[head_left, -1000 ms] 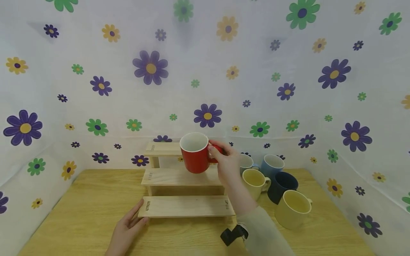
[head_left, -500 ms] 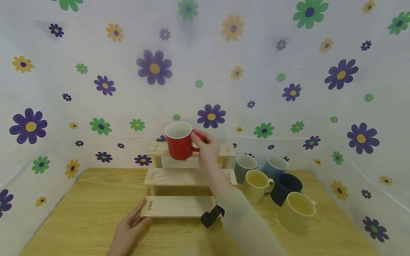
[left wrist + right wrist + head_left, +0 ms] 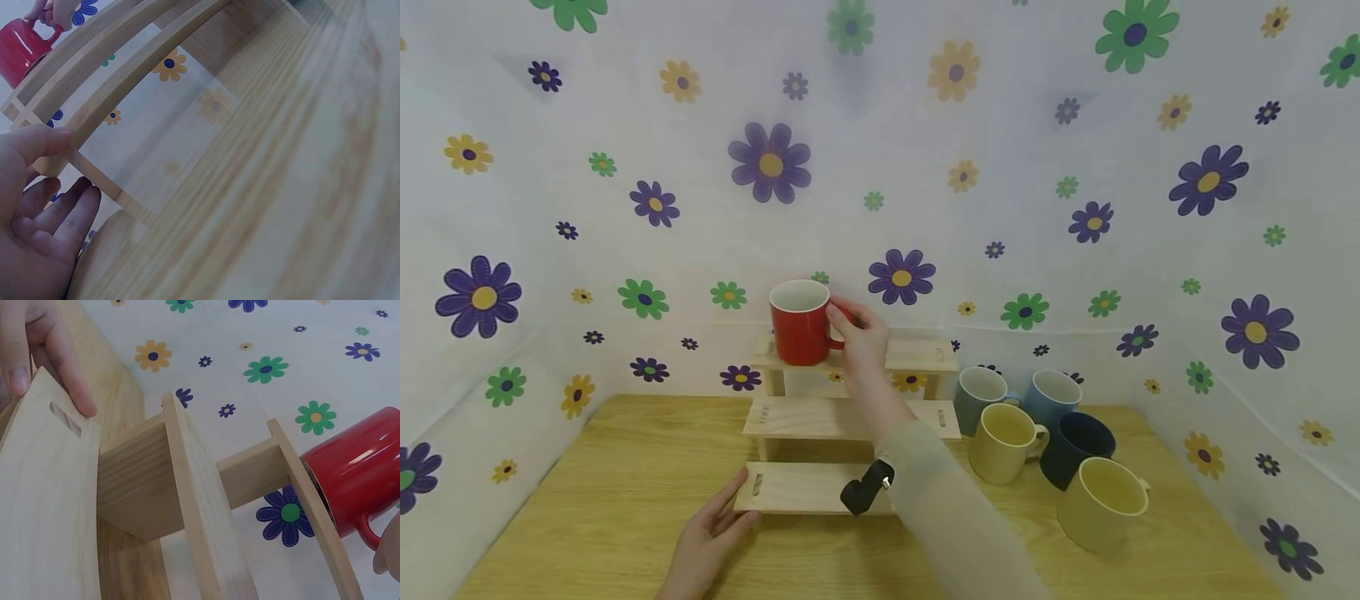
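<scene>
My right hand (image 3: 863, 342) pinches the handle of a red mug (image 3: 799, 329) with a white inside. The mug is upright at the left end of the top step of a three-step wooden shelf (image 3: 820, 417). In the right wrist view the base of the red mug (image 3: 359, 465) meets the top board (image 3: 312, 509), though its far rim is hidden. My left hand (image 3: 709, 537) grips the left end of the lowest step, thumb at the front edge and fingers at the side. The left wrist view shows that thumb (image 3: 44, 140) against the board's end.
Right of the shelf stand several mugs: a grey-blue mug (image 3: 973, 408), a light blue mug (image 3: 1047, 400), a navy mug (image 3: 1063, 458) and two yellow mugs, one behind (image 3: 996, 454) and one in front (image 3: 1093, 517). A flowered cloth (image 3: 1000, 208) hangs behind the wooden table (image 3: 610, 483).
My right hand has carried the red mug leftward, from in front of the shelf's middle to the top step's left end. The left hand keeps its grip on the lowest step.
</scene>
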`<state>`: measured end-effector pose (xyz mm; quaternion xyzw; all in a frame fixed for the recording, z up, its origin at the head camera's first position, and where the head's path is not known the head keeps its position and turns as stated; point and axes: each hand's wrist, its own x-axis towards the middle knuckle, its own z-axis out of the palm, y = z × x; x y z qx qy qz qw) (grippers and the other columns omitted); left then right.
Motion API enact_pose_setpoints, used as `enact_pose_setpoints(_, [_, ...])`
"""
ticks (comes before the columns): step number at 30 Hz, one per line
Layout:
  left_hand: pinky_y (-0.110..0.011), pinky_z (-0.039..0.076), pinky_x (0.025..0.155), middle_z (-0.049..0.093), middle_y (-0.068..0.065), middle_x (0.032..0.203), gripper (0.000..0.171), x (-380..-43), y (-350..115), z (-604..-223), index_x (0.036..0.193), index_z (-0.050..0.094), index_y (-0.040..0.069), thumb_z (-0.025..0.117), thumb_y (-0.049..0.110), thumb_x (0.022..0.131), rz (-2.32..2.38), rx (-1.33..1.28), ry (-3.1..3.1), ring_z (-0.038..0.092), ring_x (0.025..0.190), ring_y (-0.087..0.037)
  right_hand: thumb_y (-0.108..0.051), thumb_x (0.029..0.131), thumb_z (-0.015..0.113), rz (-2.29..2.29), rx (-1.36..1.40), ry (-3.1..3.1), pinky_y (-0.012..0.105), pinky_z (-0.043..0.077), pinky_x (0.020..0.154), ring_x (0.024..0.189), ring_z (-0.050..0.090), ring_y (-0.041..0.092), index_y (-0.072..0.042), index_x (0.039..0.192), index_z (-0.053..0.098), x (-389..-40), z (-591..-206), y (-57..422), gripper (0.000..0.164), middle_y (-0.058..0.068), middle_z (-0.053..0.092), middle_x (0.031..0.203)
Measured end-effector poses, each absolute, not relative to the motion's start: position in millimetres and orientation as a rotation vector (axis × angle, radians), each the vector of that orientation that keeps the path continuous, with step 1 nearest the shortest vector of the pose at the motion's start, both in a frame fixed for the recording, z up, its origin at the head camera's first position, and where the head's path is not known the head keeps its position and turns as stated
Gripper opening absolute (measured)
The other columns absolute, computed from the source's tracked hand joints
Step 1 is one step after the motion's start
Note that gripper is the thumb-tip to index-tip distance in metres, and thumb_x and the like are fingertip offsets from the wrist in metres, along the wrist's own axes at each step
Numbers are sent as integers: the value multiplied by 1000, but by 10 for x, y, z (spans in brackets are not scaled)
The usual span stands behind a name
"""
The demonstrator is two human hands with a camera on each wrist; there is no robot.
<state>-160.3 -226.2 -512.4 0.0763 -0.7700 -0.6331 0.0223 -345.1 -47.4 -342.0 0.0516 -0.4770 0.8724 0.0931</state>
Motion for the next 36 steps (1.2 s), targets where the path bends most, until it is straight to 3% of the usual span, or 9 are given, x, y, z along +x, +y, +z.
enact_pose_setpoints(5, [-38,51,105,30,-18,166,73,-1603,-2264,-5131,160,41,16,75,27,97,-1961,240,-2385,51,137,-43,9,91,71,2616,142,-1402,29,48,61,83,59,13,14,112,71,-3495,-3445,-567,22,1,67,87])
enact_pose_setpoints(11, [-35,53,102,29,-19,166,72,-1603,-2248,-5140,160,41,14,75,24,97,-1973,223,-2364,52,136,-44,6,90,75,2578,128,-1434,34,49,78,86,60,13,9,111,75,-3516,-3459,-628,21,5,70,94])
enact_pose_setpoints(21, [-35,53,102,29,-20,166,72,-1613,-2257,-5157,160,42,15,76,23,96,-1982,230,-2356,50,137,-45,0,93,74,2537,142,-1521,26,52,66,87,60,12,6,115,74,-3522,-3486,-648,23,-1,68,94])
enact_pose_setpoints(24, [-35,52,103,30,-20,165,72,-1621,-2264,-5159,159,42,15,75,22,96,-1982,221,-2352,49,138,-45,-2,94,74,2490,160,-1582,25,53,68,91,61,13,4,117,74,-3519,-3490,-637,24,2,70,99])
enact_pose_setpoints(32, [-28,53,99,31,-21,165,71,-1617,-2256,-5159,159,43,14,76,22,96,-1983,219,-2343,50,137,-44,-10,99,71,2349,213,-1798,37,59,89,108,61,20,-3,123,71,-3486,-3484,-584,25,10,68,118])
enact_pose_setpoints(36, [-27,54,98,30,-22,165,71,-1617,-2248,-5161,159,43,13,76,21,96,-1981,220,-2336,52,136,-44,-13,100,70,2194,264,-1977,42,57,99,119,60,26,-8,130,68,-3446,-3475,-521,30,11,65,128])
